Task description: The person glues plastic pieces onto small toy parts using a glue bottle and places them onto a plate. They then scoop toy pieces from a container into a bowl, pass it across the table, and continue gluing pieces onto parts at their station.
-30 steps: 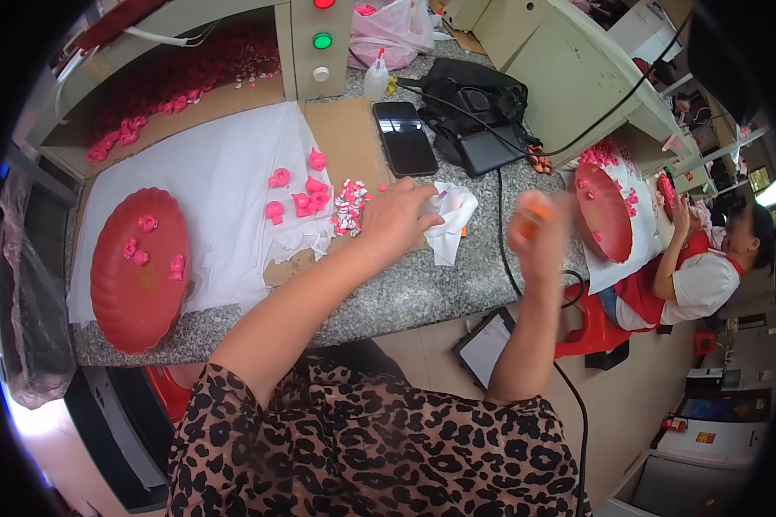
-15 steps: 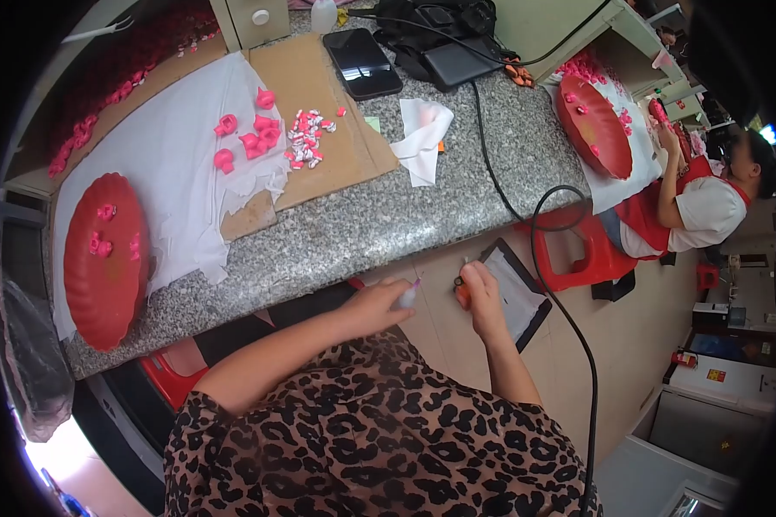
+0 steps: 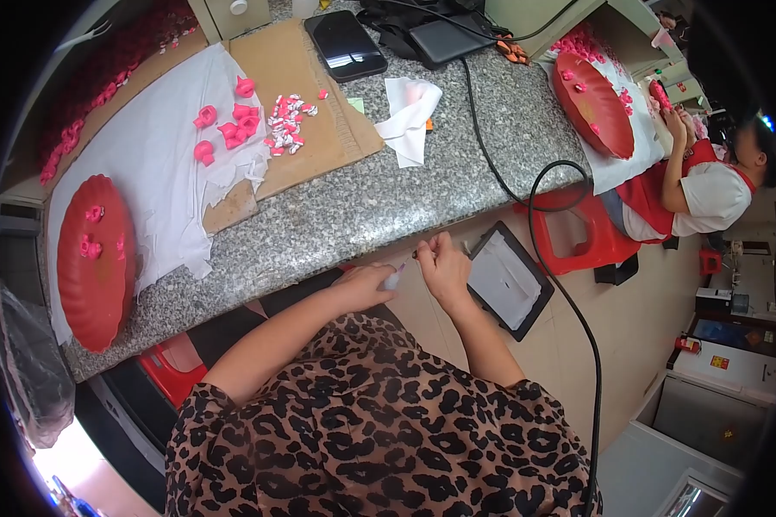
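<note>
My left hand [image 3: 362,289] is closed around a small translucent white bottle [image 3: 392,281] that has a thin purple tip pointing up toward my right hand. My right hand [image 3: 445,269] is closed in a pinch just right of the bottle, a small gap away. A little dark bit shows at its fingertips; the rest of what it holds is hidden by the fingers. Both hands are in front of the granite counter's [image 3: 319,228] near edge. On white paper [image 3: 159,155] lie several pink rounded pieces [image 3: 237,127], beside a heap of small pink-and-white pieces [image 3: 288,125] on cardboard [image 3: 323,138].
A red scalloped tray [image 3: 103,293] with pink pieces stands at the left. A phone [image 3: 346,46], a crumpled tissue [image 3: 409,121] and a black cable [image 3: 483,129] lie on the counter. A co-worker [image 3: 703,189] sits at the right by another red tray [image 3: 591,108].
My right hand has moved left and up, closer to the bottle, and turned; the orange piece seen in it before is hidden now. My left hand has shifted slightly left and up.
</note>
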Demonstrator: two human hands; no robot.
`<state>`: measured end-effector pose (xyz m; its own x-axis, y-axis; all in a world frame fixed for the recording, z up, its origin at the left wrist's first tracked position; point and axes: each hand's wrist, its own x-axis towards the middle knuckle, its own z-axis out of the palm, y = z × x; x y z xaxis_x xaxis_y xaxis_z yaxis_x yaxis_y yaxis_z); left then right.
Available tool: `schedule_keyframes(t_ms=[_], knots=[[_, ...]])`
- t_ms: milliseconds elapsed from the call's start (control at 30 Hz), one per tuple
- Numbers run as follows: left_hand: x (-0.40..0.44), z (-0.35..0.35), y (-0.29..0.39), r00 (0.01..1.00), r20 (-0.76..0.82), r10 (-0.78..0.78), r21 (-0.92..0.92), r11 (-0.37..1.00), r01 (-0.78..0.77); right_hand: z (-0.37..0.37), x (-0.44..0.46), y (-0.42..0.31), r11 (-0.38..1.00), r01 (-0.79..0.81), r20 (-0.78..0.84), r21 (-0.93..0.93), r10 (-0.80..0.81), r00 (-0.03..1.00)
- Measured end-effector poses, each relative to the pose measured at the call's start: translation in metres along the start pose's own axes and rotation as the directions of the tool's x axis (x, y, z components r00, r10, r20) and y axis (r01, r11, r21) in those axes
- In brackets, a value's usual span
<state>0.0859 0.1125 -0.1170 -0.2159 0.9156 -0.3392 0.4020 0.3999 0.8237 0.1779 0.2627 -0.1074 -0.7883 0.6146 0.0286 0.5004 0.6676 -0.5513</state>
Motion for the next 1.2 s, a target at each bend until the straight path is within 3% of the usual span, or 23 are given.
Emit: schedule_keyframes(t_ms=[467, 567, 733, 1100, 1200], knots=[[0.004, 0.003, -0.012, 0.999, -0.020, 0.046, -0.050, 0.998, -0.047, 0.001, -0.003, -0.004, 0.999, 0.032, -0.039, -0.038, -0.034, 0.999], [0.003, -0.002, -0.005, 0.999, 0.045, -0.019, -0.063, 0.998, 0.022, 0.002, -0.004, -0.006, 0.997, 0.021, -0.032, -0.074, -0.024, 0.999], [0.005, 0.000, -0.009, 0.999, 0.032, -0.005, -0.032, 0.999, 0.006, 0.003, -0.003, -0.007, 0.997, 0.012, -0.028, -0.081, -0.015, 0.999], [0.008, 0.004, -0.015, 1.000, 0.015, 0.024, -0.038, 0.999, -0.024, 0.002, -0.001, -0.006, 0.976, -0.215, 0.076, -0.024, 0.216, 0.973], [0.009, 0.005, -0.016, 0.999, 0.019, 0.026, -0.057, 0.998, -0.025, 0.008, -0.003, 0.000, 0.982, -0.186, 0.055, 0.041, 0.183, 0.982]])
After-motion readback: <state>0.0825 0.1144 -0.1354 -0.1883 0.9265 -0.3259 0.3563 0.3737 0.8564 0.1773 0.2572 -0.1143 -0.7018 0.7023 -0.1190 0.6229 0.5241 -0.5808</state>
